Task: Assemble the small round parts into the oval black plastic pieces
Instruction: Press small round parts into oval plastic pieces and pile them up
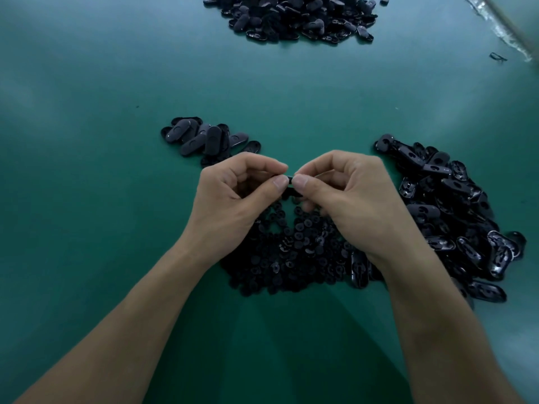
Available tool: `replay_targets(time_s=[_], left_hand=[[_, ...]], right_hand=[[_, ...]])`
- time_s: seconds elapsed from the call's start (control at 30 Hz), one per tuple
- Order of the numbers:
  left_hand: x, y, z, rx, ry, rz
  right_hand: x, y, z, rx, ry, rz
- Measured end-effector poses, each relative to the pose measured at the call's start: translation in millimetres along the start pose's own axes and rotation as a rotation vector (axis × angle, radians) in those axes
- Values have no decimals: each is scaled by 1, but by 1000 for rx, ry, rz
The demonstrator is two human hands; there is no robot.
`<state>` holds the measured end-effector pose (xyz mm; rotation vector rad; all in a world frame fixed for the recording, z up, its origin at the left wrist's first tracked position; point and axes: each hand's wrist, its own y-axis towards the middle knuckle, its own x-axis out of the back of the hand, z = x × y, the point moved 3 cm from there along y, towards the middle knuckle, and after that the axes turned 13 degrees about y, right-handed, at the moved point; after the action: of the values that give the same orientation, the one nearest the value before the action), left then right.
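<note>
Landmark: round-parts heap (285, 252), small black discs on the green counter (116, 112), closest to the person.
L hand (233, 193): over the heap's far-left edge. Fingers (280, 182) curled in, thumb + forefinger tips pinching the L end of one oval piece (291, 186).
R hand (344, 196): over the heap's far-right edge. Thumb + forefinger pinch the R end of the same piece, other fingers curled under.
Oval piece: up off the counter, held btwn both hands, just above the heap's far side. Mostly hidden by the thumbs, only a dark sliver shows. Can't tell if a round part sits in it.
Right pile (455, 211): loose black ovals, many hollow side up, glossy. R of the heap, touching its R edge.
Small batch (204, 138): ovals mostly smooth side up, beyond the heap to the L, near the L hand's knuckles.
Far pile (294, 16): big mound of ovals, well beyond the heap, cut off by the frame top.
Stray bit (497, 57): alone, far beyond the heap to the R; too small to tell what it is.
Forearms: bare, one each side of the heap.
</note>
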<state>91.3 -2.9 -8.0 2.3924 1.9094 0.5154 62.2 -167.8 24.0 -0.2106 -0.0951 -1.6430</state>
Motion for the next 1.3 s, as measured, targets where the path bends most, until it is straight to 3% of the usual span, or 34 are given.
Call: replay_targets(time_s=[0.13, 0.33, 0.4, 0.7, 0.93, 1.13, 1.3], left_hand=[[1, 1, 3, 10, -27, -40], [6, 3, 7, 67, -134, -147], [6, 4, 7, 69, -137, -150], [6, 3, 8, 75, -141, -146], [5, 4, 8, 78, -144, -139], [6, 3, 7, 77, -143, -151], [6, 3, 7, 81, -114, -148]], right_hand=[[0, 1, -2, -4, -22, -34], [-2, -1, -13, -93, -558, 20], [-2, -1, -12, -73, -615, 8], [-5, -2, -11, -55, -559, -34], [-9, -1, -7, 12, -536, 38], [-6, -3, 8, 76, -237, -30], [-1, -4, 16, 175, -125, -148]])
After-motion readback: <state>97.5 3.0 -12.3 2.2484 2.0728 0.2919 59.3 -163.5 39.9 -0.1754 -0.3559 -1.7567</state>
